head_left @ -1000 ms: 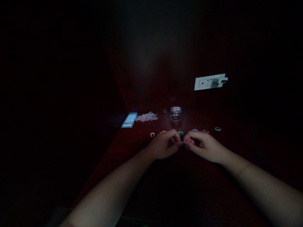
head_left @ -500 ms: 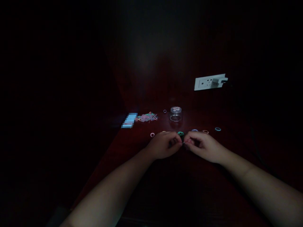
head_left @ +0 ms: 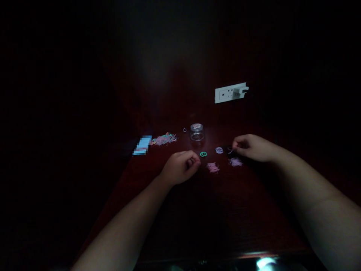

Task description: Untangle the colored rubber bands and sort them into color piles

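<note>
My right hand (head_left: 249, 147) is in a pinch at the right, with a thin pale elastic band (head_left: 230, 150) at its fingertips. Below it lies a small pile of lilac elastic bands (head_left: 235, 162). My left hand (head_left: 182, 166) is closed, its thumb and fingers together; whether anything is in them is hidden. Beside its fingertips lie green bands (head_left: 203, 154), and a pile of pink elastic bands (head_left: 213, 167) sits to the right. Between the two hands are stacked lavender bands (head_left: 219, 150).
At the back stands a clear lidded jar (head_left: 196, 132), with a single ring (head_left: 184, 130) beside it. Mixed bands (head_left: 165, 139) are heaped next to a lit, blurred-out phone (head_left: 142, 145). A white wall socket (head_left: 230, 93) holds a plug. The dark table (head_left: 180, 222) is dimly lit.
My hands have parted: the right moved away from the left with the pale band, uncovering the pink and lilac piles. The view has shifted, moving the jar and socket leftward.
</note>
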Demonstrator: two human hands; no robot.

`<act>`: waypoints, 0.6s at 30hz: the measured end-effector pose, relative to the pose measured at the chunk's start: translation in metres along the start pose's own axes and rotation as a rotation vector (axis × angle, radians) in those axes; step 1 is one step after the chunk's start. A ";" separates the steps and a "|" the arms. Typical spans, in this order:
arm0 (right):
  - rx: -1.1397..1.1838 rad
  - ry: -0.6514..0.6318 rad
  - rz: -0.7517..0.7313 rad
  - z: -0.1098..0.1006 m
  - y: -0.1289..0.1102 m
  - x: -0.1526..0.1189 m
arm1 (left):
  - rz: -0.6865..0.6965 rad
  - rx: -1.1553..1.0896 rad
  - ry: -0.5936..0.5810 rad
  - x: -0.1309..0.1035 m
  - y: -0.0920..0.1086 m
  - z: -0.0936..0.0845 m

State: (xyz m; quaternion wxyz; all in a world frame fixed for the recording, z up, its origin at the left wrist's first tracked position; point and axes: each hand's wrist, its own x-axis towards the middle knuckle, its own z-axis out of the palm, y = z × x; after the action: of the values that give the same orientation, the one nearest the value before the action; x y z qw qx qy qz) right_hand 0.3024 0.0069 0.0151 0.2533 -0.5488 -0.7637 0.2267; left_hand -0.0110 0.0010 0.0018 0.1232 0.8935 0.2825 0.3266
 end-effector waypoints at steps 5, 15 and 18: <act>-0.044 -0.136 0.116 -0.005 0.009 -0.004 | 0.010 0.016 0.009 0.000 -0.006 -0.002; 0.073 -0.232 0.112 -0.004 0.012 -0.007 | -0.018 0.029 0.021 0.001 -0.008 -0.002; 0.059 -0.242 0.131 -0.004 0.013 -0.007 | -0.021 0.030 0.023 0.001 -0.008 -0.002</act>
State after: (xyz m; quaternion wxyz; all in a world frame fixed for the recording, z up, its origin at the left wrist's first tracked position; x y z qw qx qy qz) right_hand 0.3160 0.0038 0.0092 0.1601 -0.5584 -0.7444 0.3293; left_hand -0.0151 0.0079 0.0001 0.1100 0.8884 0.2981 0.3312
